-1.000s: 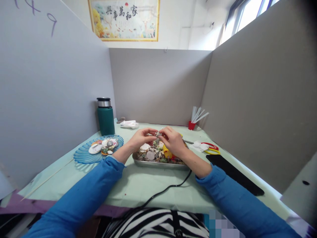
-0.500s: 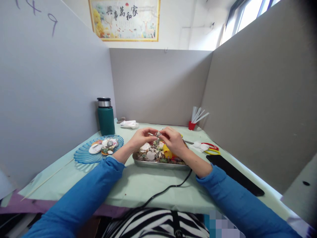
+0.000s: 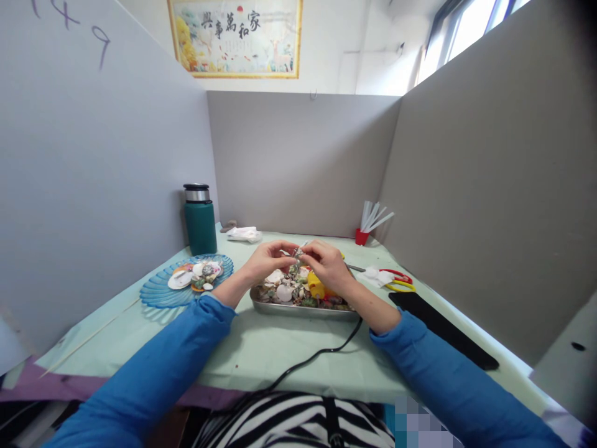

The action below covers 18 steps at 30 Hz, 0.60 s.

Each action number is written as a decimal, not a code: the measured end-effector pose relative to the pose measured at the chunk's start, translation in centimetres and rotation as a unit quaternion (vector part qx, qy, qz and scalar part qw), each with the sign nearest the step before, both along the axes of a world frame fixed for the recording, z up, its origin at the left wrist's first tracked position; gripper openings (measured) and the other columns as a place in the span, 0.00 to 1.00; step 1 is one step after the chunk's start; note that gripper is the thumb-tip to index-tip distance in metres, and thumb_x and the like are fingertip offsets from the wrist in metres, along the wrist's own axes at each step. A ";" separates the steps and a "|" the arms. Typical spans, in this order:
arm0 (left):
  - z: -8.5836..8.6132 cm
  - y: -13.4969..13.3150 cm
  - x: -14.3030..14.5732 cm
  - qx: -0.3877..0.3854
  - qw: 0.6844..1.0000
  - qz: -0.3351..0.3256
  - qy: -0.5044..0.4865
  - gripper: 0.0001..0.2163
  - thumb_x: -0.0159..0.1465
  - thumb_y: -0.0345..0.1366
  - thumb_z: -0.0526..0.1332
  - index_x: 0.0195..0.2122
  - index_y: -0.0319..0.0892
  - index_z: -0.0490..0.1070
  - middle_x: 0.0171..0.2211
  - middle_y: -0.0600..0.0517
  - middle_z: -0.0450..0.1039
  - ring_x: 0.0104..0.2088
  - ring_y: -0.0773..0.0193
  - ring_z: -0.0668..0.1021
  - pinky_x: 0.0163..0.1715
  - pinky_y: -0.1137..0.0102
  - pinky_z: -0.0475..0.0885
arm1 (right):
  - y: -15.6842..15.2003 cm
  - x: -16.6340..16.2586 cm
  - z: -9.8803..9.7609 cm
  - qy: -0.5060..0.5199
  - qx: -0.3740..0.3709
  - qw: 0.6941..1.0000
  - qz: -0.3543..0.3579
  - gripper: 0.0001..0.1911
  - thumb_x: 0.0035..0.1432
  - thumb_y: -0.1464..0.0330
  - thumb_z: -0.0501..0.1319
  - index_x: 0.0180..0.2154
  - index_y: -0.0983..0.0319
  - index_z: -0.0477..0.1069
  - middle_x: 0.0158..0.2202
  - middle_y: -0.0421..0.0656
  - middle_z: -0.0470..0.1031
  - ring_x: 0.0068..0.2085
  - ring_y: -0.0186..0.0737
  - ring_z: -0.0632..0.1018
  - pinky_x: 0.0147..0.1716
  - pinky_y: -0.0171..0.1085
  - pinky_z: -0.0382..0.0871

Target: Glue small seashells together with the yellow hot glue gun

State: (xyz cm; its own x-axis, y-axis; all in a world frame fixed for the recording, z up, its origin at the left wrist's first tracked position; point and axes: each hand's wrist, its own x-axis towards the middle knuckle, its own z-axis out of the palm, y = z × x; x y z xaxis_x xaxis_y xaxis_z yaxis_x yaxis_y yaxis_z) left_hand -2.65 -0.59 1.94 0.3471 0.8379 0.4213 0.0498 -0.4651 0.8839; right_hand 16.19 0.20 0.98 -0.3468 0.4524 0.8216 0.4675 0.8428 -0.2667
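Note:
My left hand (image 3: 267, 260) and my right hand (image 3: 325, 261) meet above a metal tray (image 3: 298, 312). Between the fingertips of both is a small greyish sea shell (image 3: 297, 252), pinched from either side; its exact shape is too small to make out. Under the hands, the tray is heaped with many shells, among them a pale round shell (image 3: 284, 292). A yellow object (image 3: 316, 285) lies in the heap near my right wrist, its kind unclear. My right forearm hides the tray's right end.
On the left, a blue scalloped plate (image 3: 156, 292) bears several shells, with a green flask (image 3: 199, 224) behind it. To the right lie scissors (image 3: 401, 285) and a black flat slab (image 3: 443, 330). A red cup (image 3: 361, 236) holds white sticks. A black cable (image 3: 308, 359) crosses the front.
Both hands stay in nearly the same place with the shell between them. Only a slight turn of the shell at the fingertips shows.

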 end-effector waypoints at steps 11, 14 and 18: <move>-0.3 0.3 -0.1 0.010 1.000 -0.012 -0.005 0.20 0.50 0.37 0.68 0.44 0.38 0.72 0.31 0.52 0.73 0.23 0.71 0.73 0.26 0.72 0.71 | 0.1 0.0 0.3 0.011 -0.059 0.998 0.033 0.06 0.56 0.68 0.59 0.29 0.61 0.73 0.26 0.40 0.71 0.30 0.36 0.70 0.31 0.34 0.62; -0.3 0.4 -0.1 0.016 1.000 -0.014 -0.001 0.20 0.50 0.37 0.68 0.44 0.38 0.72 0.31 0.52 0.72 0.23 0.71 0.73 0.26 0.72 0.71 | 0.2 0.1 0.3 0.007 -0.069 0.997 0.044 0.07 0.57 0.67 0.59 0.31 0.61 0.74 0.27 0.40 0.71 0.30 0.36 0.71 0.31 0.34 0.63; -0.4 0.4 -0.1 0.022 0.999 -0.023 -0.004 0.20 0.50 0.37 0.68 0.44 0.39 0.71 0.33 0.51 0.72 0.23 0.71 0.73 0.26 0.72 0.71 | 0.5 0.2 0.0 0.015 -0.087 0.995 0.054 0.06 0.58 0.67 0.58 0.34 0.61 0.73 0.28 0.40 0.71 0.30 0.35 0.70 0.30 0.34 0.63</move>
State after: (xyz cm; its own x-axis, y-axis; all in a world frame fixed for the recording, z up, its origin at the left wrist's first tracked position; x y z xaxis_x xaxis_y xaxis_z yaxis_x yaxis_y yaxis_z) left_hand -2.73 -0.18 1.58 0.3814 0.8018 0.4600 0.0195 -0.5045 0.8632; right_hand 16.34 0.71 0.97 -0.3779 0.5506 0.7444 0.3667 0.8272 -0.4257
